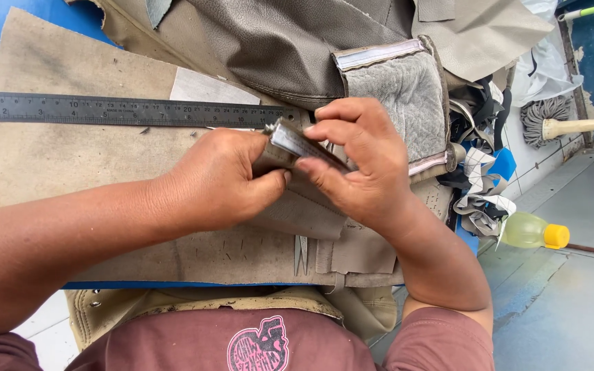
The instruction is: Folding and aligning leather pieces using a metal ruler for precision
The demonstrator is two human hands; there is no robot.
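Between both grips, left hand (225, 180) and right hand (359, 161) pinch one folded leather strip (297, 144); one steel ruler (118, 110) lies just behind, counter (36, 172) open leftward.

One head-worn view, looking down

We look steeply down and close onto the worktable (49, 172), with our own chest at the bottom edge.

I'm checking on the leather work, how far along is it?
Done: leather pieces lie cut, one with a taped edge. In hand: left hand and right hand pinch a folded strip beside the ruler. Left: loose scraps remain unjoined; no stitching shows.
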